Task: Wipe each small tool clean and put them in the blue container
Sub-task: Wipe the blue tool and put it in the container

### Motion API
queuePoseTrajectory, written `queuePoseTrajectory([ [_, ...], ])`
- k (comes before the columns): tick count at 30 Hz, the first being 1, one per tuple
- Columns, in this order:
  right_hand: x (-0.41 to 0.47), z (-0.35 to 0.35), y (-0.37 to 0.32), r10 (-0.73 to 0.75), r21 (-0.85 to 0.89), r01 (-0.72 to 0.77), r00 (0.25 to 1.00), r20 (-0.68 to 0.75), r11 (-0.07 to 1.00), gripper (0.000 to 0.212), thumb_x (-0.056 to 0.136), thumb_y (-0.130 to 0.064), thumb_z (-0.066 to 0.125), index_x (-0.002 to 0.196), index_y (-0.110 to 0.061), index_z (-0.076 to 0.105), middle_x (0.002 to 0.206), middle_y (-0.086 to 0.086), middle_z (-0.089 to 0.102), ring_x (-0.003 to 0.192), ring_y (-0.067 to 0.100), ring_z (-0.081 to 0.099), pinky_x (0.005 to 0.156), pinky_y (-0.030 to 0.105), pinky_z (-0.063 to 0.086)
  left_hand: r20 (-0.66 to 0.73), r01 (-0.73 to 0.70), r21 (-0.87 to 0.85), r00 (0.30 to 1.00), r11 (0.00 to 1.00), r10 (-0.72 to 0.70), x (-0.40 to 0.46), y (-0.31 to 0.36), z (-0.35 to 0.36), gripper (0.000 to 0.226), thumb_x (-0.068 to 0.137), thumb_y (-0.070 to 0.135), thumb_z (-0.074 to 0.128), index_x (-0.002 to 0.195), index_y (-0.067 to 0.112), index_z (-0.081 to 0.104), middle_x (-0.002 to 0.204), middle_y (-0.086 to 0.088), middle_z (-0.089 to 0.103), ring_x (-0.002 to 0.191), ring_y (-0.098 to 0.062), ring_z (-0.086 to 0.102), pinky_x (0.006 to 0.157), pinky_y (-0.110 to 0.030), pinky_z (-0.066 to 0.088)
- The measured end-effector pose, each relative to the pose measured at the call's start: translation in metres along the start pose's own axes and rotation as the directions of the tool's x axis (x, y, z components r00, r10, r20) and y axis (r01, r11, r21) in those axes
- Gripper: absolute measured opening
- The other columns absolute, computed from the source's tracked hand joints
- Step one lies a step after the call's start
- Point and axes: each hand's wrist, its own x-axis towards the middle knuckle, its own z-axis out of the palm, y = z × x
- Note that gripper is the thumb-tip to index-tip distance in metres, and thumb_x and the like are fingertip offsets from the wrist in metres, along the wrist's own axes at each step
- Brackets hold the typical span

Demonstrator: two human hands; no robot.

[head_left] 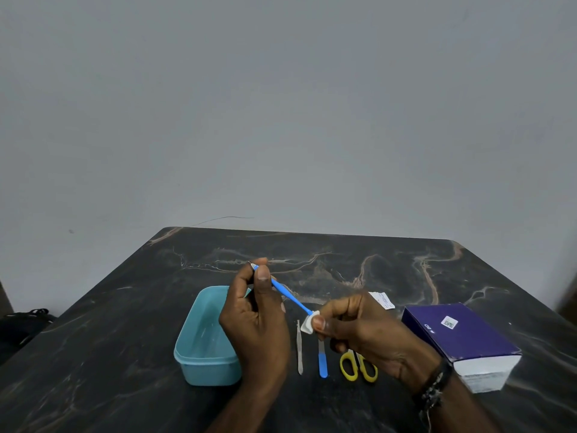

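Note:
My left hand [256, 320] pinches the upper end of a slim blue-handled tool [288, 293] and holds it slanted above the table. My right hand [359, 326] pinches a small white wipe [307, 322] folded around the tool's lower end. The open blue container [203, 339] stands just left of my left hand; I see nothing in it. On the table below my hands lie a thin metal tool [299, 351], a tool with a blue handle [322, 360] and yellow-handled scissors [357, 367], partly hidden by my right hand.
A purple box [462, 335] with white sides sits at the right. A torn white wrapper [382, 300] lies behind my right hand. The dark marbled table [312, 254] ends at a grey wall. A black object [25, 323] lies off the left edge.

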Motion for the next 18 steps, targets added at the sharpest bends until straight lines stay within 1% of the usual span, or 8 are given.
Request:
queuePoseTrajectory([
  [3, 0.0, -0.001, 0.0, -0.012, -0.027, 0.011, 1.0, -0.005, 1.0, 0.015, 0.069, -0.022, 0.075, 0.076, -0.009, 0.077, 0.066, 0.006, 0.066, 0.061, 0.01, 0.057, 0.048, 0.019, 0.041, 0.012, 0.003, 0.001, 1.0, 1.0, -0.003, 0.002, -0.003, -0.001, 0.014, 0.093, 0.028, 0.053, 0.095, 0.026, 0.066, 0.058, -0.003, 0.055, 0.045, -0.008, 0.047, 0.043, -0.019, 0.039],
  [6, 0.0, -0.002, 0.0, -0.031, -0.044, 0.032, 0.999, 0.003, 0.999, 0.015, 0.071, -0.022, 0.072, 0.077, -0.009, 0.076, 0.066, 0.005, 0.067, 0.061, 0.009, 0.058, 0.049, 0.019, 0.042, 0.076, -0.037, 0.057, 0.997, 0.998, 0.033, 0.0, -0.006, -0.001, 0.013, 0.093, 0.029, 0.054, 0.095, 0.03, 0.066, 0.061, 0.0, 0.057, 0.052, -0.013, 0.052, 0.049, -0.023, 0.042],
  [8, 0.0, -0.001, 0.0, -0.046, -0.058, 0.047, 0.999, 0.021, 0.997, 0.017, 0.073, -0.021, 0.072, 0.079, -0.006, 0.075, 0.068, 0.006, 0.068, 0.062, 0.008, 0.059, 0.05, 0.019, 0.043, 0.131, -0.059, 0.085, 0.99, 0.995, 0.047, -0.003, -0.008, -0.002, 0.013, 0.093, 0.03, 0.054, 0.094, 0.037, 0.065, 0.063, 0.005, 0.059, 0.057, -0.012, 0.054, 0.052, -0.018, 0.043],
  [10, 0.001, 0.0, 0.002, -0.065, -0.065, 0.066, 0.998, 0.01, 0.996, 0.018, 0.074, -0.021, 0.072, 0.081, -0.004, 0.075, 0.069, 0.008, 0.068, 0.059, 0.008, 0.058, 0.05, 0.019, 0.042, 0.188, -0.077, 0.108, 0.981, 0.991, 0.056, -0.005, -0.01, -0.002, 0.016, 0.093, 0.028, 0.058, 0.093, 0.042, 0.064, 0.07, 0.012, 0.065, 0.067, -0.006, 0.061, 0.058, -0.012, 0.046],
  [11, 0.002, 0.001, 0.003, -0.074, -0.069, 0.074, 0.997, -0.004, 0.995, 0.019, 0.075, -0.021, 0.072, 0.082, -0.004, 0.075, 0.07, 0.01, 0.068, 0.058, 0.008, 0.058, 0.051, 0.019, 0.042, 0.222, -0.091, 0.121, 0.973, 0.989, 0.063, -0.006, -0.01, -0.002, 0.017, 0.094, 0.027, 0.059, 0.092, 0.044, 0.064, 0.076, 0.017, 0.067, 0.073, -0.003, 0.064, 0.062, -0.011, 0.047],
  [13, 0.003, 0.002, 0.004, -0.089, -0.083, 0.086, 0.996, -0.031, 0.993, 0.021, 0.075, -0.024, 0.072, 0.082, -0.005, 0.076, 0.071, 0.011, 0.068, 0.058, 0.008, 0.058, 0.051, 0.02, 0.042, 0.281, -0.115, 0.142, 0.957, 0.983, 0.071, -0.007, -0.012, -0.002, 0.015, 0.094, 0.029, 0.06, 0.095, 0.044, 0.064, 0.083, 0.018, 0.069, 0.079, -0.003, 0.066, 0.064, -0.012, 0.049],
  [16, 0.002, 0.002, 0.004, -0.077, -0.102, 0.073, 0.997, -0.03, 0.992, 0.02, 0.075, -0.026, 0.072, 0.081, -0.007, 0.076, 0.072, 0.009, 0.069, 0.059, 0.007, 0.058, 0.052, 0.02, 0.042, 0.285, -0.111, 0.145, 0.956, 0.983, 0.065, -0.007, -0.012, -0.002, 0.014, 0.09, 0.03, 0.058, 0.096, 0.041, 0.065, 0.086, 0.017, 0.07, 0.079, -0.003, 0.067, 0.063, -0.011, 0.049],
  [18, 0.0, 0.001, 0.003, -0.054, -0.148, 0.058, 0.998, 0.028, 0.987, 0.017, 0.077, -0.026, 0.073, 0.081, -0.01, 0.076, 0.072, 0.006, 0.07, 0.061, 0.007, 0.058, 0.055, 0.021, 0.043, 0.251, -0.079, 0.127, 0.967, 0.989, 0.045, -0.005, -0.011, -0.001, 0.014, 0.089, 0.026, 0.059, 0.094, 0.038, 0.065, 0.086, 0.022, 0.071, 0.081, 0.0, 0.067, 0.065, -0.009, 0.049],
])
